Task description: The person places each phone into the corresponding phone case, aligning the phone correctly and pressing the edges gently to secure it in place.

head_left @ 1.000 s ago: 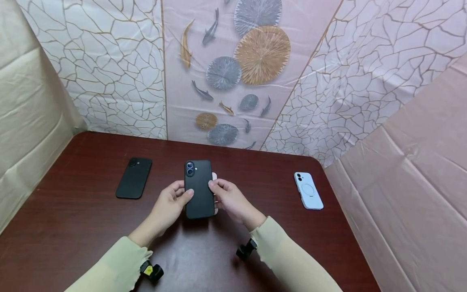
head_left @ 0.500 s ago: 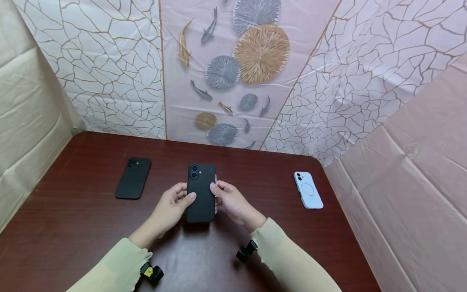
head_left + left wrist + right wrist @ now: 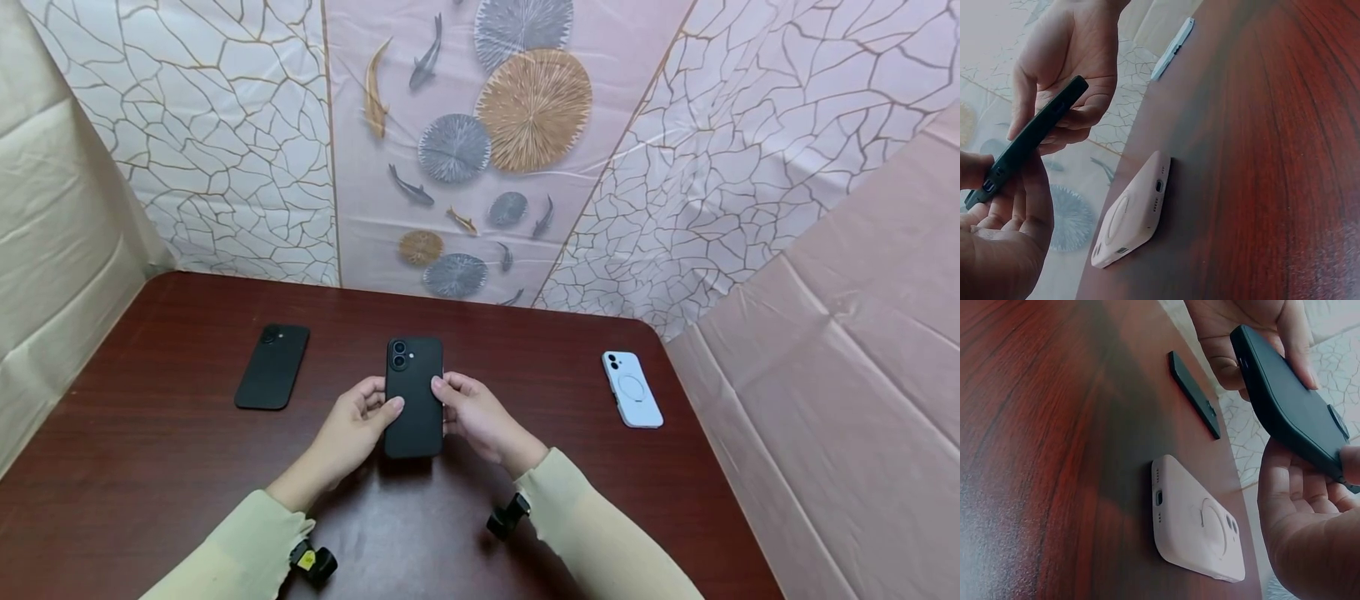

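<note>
Your left hand (image 3: 352,429) and right hand (image 3: 474,417) hold a matte black phone in a soft case (image 3: 413,397) between them, lifted clear of the dark red-brown wooden table (image 3: 150,467). The phone's back faces up, camera lenses at the far end. Left thumb lies on the back near the left edge, fingers curled under. Right thumb rests on the right edge, fingers curled beneath as well. Both grips are narrow, closed on the phone's long sides.

The left wrist view shows the phone (image 3: 1029,137) edge-on, tilted, pinched between both hands well above the tabletop. The right wrist view shows the same, the phone (image 3: 1291,403) slanting down toward your right palm.

Directly below the held phone a pale pink silicone phone case with a ring on its back (image 3: 1194,519) lies flat on the table, camera cut-out up; in the head view it is almost wholly hidden behind the phone. It touches neither hand.

A second flat black phone case (image 3: 272,366) lies to the left, well apart. A light blue case with a ring on its back (image 3: 632,389) lies to the right, also well apart.
</note>
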A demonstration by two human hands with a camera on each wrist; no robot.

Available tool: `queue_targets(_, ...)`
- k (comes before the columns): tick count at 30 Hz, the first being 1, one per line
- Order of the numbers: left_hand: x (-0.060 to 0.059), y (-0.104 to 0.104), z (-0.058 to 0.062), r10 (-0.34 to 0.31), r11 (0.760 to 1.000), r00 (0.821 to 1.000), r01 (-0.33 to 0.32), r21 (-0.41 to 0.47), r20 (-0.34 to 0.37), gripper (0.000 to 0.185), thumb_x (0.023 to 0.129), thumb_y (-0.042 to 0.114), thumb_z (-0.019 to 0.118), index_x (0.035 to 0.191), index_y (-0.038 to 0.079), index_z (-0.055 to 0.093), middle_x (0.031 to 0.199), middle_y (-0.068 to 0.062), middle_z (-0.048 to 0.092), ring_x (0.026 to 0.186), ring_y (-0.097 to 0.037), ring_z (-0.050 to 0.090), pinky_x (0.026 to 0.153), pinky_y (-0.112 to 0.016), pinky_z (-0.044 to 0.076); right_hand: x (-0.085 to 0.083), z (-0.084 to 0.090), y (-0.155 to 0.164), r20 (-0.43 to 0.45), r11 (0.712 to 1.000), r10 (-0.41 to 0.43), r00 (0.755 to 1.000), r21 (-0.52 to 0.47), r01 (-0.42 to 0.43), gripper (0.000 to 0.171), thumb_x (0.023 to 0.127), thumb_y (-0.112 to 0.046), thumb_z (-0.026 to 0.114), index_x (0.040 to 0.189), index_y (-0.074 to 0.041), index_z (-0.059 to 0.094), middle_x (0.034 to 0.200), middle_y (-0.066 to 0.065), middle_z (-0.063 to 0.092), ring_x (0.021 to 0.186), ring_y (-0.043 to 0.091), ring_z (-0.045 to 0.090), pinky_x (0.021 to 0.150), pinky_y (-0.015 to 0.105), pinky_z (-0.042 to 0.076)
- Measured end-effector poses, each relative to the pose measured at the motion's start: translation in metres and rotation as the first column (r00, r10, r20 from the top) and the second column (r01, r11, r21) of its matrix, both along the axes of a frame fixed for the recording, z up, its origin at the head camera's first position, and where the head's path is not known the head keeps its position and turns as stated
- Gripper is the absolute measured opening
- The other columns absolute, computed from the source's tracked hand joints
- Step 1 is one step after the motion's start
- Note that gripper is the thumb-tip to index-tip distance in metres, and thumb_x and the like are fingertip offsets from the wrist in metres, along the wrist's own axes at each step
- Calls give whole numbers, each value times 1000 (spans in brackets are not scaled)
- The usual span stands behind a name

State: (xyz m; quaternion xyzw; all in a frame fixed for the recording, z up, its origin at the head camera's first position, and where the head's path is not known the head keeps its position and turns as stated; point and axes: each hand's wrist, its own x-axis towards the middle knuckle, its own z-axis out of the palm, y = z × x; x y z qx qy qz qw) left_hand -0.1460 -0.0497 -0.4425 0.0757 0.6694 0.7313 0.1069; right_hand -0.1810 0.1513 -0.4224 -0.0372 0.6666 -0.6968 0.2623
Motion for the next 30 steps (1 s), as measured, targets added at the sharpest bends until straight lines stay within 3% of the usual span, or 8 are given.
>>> queue_targets(12,1,4,-4,7,1000,1000,-6,-31,29,27,100,18,56,123,4,53,108,-14,66,97,-23,67,79,-34,54,4,-2,6,23,999,-5,1000,48,4,32,99,-33,57,112,-4,60,101,12,68,84,21,67,77,39,55)
queue_targets(30,2,18,-5,-33,999,999,34,-21,41,28,100,11,55,124,-1,51,107,-17,65,99,-25,67,80,-33,54,5,-5,21,-45,991,1,999,135,5,29,100,-26,56,109,1,59,96,12,68,84,22,68,76,39,55)
